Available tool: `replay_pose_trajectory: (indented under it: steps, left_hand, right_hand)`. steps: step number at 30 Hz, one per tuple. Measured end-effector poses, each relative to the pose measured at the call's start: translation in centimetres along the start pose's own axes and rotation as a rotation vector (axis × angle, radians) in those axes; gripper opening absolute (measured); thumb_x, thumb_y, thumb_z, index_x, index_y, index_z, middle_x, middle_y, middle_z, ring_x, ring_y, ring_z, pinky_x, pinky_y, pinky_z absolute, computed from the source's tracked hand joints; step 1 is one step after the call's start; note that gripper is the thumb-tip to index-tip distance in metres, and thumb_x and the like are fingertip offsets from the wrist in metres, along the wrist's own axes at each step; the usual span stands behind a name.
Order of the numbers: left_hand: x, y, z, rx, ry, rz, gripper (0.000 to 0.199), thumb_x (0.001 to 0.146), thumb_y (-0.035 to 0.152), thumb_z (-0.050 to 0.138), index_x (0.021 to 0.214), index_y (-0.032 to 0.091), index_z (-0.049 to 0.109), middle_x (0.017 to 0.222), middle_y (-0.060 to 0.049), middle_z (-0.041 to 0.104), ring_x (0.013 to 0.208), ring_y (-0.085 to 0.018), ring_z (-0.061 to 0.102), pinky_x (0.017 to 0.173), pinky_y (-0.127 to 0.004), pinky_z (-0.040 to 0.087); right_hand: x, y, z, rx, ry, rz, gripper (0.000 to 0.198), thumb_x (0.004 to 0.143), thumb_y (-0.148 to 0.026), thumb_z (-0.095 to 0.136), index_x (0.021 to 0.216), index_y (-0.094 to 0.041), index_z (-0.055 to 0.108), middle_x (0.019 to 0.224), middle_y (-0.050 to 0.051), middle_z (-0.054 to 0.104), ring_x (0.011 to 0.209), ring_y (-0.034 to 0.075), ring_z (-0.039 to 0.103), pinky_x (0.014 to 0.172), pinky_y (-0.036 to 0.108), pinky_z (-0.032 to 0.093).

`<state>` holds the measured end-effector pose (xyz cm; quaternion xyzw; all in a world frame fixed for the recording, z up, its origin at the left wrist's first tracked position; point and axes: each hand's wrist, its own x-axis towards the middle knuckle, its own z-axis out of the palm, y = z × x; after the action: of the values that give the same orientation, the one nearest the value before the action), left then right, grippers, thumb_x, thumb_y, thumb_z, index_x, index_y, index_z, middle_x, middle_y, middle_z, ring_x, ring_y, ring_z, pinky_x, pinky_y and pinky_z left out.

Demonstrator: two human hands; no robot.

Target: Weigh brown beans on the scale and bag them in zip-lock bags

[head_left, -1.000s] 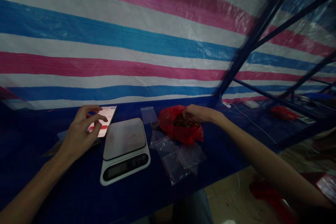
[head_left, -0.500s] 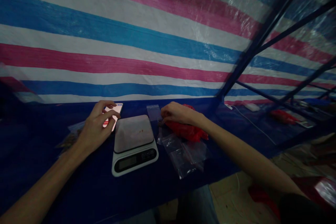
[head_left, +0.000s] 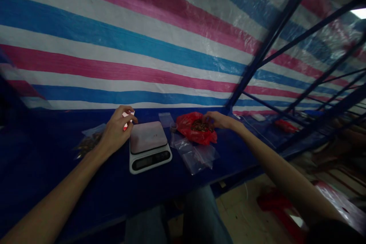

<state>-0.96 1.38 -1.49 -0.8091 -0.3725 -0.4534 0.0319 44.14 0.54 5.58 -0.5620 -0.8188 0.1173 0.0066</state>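
Striped sheeting (head_left: 160,74) backs the blue table (head_left: 110,192). Right hand (head_left: 219,119): fingers drawn together at the right of the dark bits (head_left: 199,126) in the red bag (head_left: 185,124); whether they pinch any cannot be told. Half a second ago this hand was at the bag's left; its return suggests repeated handling of the contents. Left hand (head_left: 116,131): fingers curled over the lit phone (head_left: 125,126), as before; hold not determinable. Between the hands stands the scale (head_left: 149,137), specks on its pan. Clear pouches (head_left: 194,158) lie before the bag; a filled pouch (head_left: 89,142) left of the left wrist. Blue frame (head_left: 246,78) at right; floor (head_left: 236,207) below.
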Motion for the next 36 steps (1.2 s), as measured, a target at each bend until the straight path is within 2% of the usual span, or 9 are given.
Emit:
replay_pose_trajectory:
  steps: [4, 8, 11, 14, 16, 18, 22, 28, 36]
  left_hand:
    - [0.0, 0.3, 0.0, -0.015, -0.013, -0.017, 0.023, 0.085, 0.013, 0.045, 0.081, 0.019, 0.067, 0.117, -0.009, 0.053, 0.107, -0.022, 0.058, 0.096, -0.040, 0.050]
    - [-0.1, -0.1, 0.0, -0.018, 0.013, -0.030, 0.022, 0.086, 0.018, 0.046, 0.080, 0.019, 0.068, 0.118, -0.008, 0.054, 0.107, -0.023, 0.059, 0.097, -0.039, 0.050]
    - [-0.1, -0.6, 0.1, -0.011, 0.039, -0.044, 0.023, 0.086, 0.020, 0.045, 0.080, 0.019, 0.068, 0.117, -0.009, 0.055, 0.106, -0.024, 0.060, 0.095, -0.040, 0.050]
    - [-0.1, -1.0, 0.3, -0.008, 0.045, -0.032, 0.024, 0.087, 0.022, 0.045, 0.080, 0.019, 0.068, 0.117, -0.010, 0.055, 0.107, -0.026, 0.059, 0.094, -0.041, 0.051]
    - [-0.1, -1.1, 0.4, -0.007, 0.044, -0.024, 0.025, 0.087, 0.022, 0.045, 0.080, 0.019, 0.068, 0.116, -0.010, 0.055, 0.108, -0.026, 0.059, 0.094, -0.041, 0.051]
    - [-0.1, -1.1, 0.5, -0.008, 0.040, -0.021, 0.024, 0.087, 0.022, 0.046, 0.080, 0.019, 0.068, 0.117, -0.010, 0.055, 0.110, -0.026, 0.059, 0.095, -0.041, 0.051]
    - [-0.2, -0.9, 0.5, -0.030, 0.032, -0.017, 0.023, 0.087, 0.021, 0.046, 0.079, 0.019, 0.068, 0.118, -0.010, 0.055, 0.110, -0.025, 0.059, 0.097, -0.041, 0.050]
    - [-0.1, -0.7, 0.1, -0.011, 0.007, -0.005, 0.025, 0.087, 0.020, 0.045, 0.081, 0.019, 0.069, 0.119, -0.010, 0.054, 0.108, -0.025, 0.059, 0.095, -0.042, 0.050]
    - [0.0, -0.6, -0.1, -0.014, -0.040, 0.004, 0.029, 0.087, 0.021, 0.044, 0.080, 0.021, 0.073, 0.118, -0.009, 0.056, 0.106, -0.024, 0.058, 0.096, -0.043, 0.051]
  right_hand:
    - [-0.2, -0.4, 1.8, 0.050, -0.068, 0.058, 0.046, 0.062, 0.006, 0.061, 0.101, -0.013, 0.077, 0.096, 0.008, 0.076, 0.084, 0.021, 0.068, 0.071, 0.024, 0.049]
    - [-0.3, -1.3, 1.6, 0.127, 0.039, 0.109, 0.044, 0.066, 0.005, 0.058, 0.101, -0.015, 0.076, 0.100, 0.006, 0.076, 0.088, 0.020, 0.068, 0.074, 0.023, 0.049]
    - [-1.5, -0.5, 0.6, 0.188, 0.170, 0.212, 0.033, 0.077, -0.003, 0.060, 0.105, -0.013, 0.074, 0.104, 0.010, 0.076, 0.092, 0.020, 0.068, 0.075, 0.024, 0.049]
    - [-3.3, 0.8, 0.9, 0.269, 0.229, 0.378, 0.015, 0.087, -0.019, 0.063, 0.089, -0.009, 0.074, 0.079, 0.012, 0.075, 0.072, 0.019, 0.068, 0.062, 0.024, 0.048]
    - [-4.3, 1.2, 2.1, 0.363, 0.198, 0.453, 0.025, 0.086, -0.032, 0.070, 0.076, -0.010, 0.073, 0.065, 0.010, 0.071, 0.057, 0.016, 0.065, 0.052, 0.022, 0.044]
    - [-4.8, 1.3, 3.8, 0.472, 0.181, 0.481, 0.028, 0.081, -0.039, 0.076, 0.073, -0.012, 0.073, 0.060, 0.006, 0.069, 0.050, 0.014, 0.061, 0.046, 0.020, 0.040]
    - [-5.1, 1.5, 6.3, 0.656, 0.293, 0.478, 0.025, 0.075, -0.036, 0.078, 0.081, -0.012, 0.076, 0.053, 0.001, 0.063, 0.047, 0.010, 0.053, 0.042, 0.018, 0.032]
    - [-5.0, 2.5, 6.2, 0.843, 0.424, 0.413, 0.030, 0.075, -0.027, 0.068, 0.099, -0.011, 0.077, 0.067, 0.005, 0.071, 0.050, 0.009, 0.051, 0.047, 0.021, 0.038]
    - [-2.6, 1.3, 6.2, 0.807, 0.585, 0.274, 0.031, 0.082, -0.026, 0.056, 0.101, -0.013, 0.077, 0.089, 0.008, 0.076, 0.068, 0.015, 0.060, 0.063, 0.025, 0.046]
